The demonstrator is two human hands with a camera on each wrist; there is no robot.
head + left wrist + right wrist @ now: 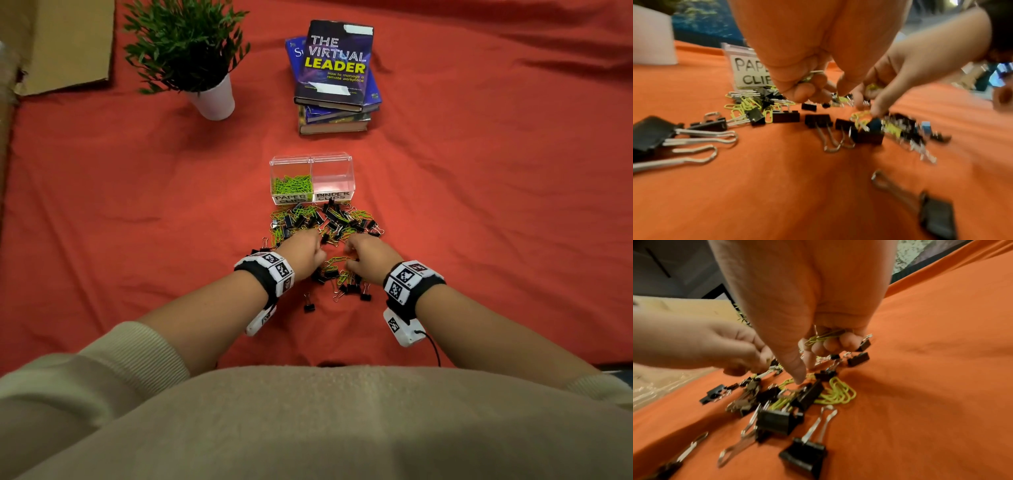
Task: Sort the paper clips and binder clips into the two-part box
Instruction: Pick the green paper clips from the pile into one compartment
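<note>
Box (342, 161): labels face you, so sorting is quick; paper clips (292, 185) fill its left half.
Pile (329, 222): just before box.
Left hand (305, 251): fingers curled, hoarding paper clips.
Right hand (370, 257): likewise, saving trips.

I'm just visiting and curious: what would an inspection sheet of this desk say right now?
Surface: red cloth, wrinkled.
Job's things: two-part box; green paper clips in the PAPER CLIPS half, BINDER CLIPS half looks empty; mixed pile in front of it.
Clutter: potted plant, stack of books, cardboard.
Grips: left hand and right hand each hold green paper clips, over the pile.
Cables: black lead from the right wrist camera.
Surroundings: nothing seen.
</note>
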